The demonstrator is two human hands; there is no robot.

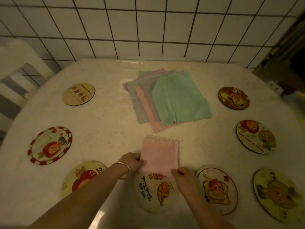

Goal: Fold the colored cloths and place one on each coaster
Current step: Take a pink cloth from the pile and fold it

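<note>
I saw the pink cloth (159,154) folded into a narrow rectangle, scalloped edge on its far side, lying flat just beyond the fingers. Left hand (132,161) pinched its near-left edge, fingers (142,161) curled onto the fabric. Right hand (183,173) gripped the near-right corner, fingers (175,171) closed on it. A bangle (123,170) sat on the left wrist. The cloth's near end overlapped the far rim of the center coaster (156,192), which lay under and between both wrists.

Farther beyond the fingers lay the cloth stack (166,100), fanned out unfolded: green on top, pink and grey showing beneath.

Other coasters ringed the worktop (102,129): three to the left of the left fingers (78,94) (50,145) (82,176), four to the right of the right fingers (233,98) (255,136) (216,190) (277,195). All round, cartoon prints, none carrying a cloth.

Worktop was pale and speckled with a glossy cover. White tiled wall (148,27) with dark grout behind it. White chair (19,66) at far left. Light was dim and yellowish.
</note>
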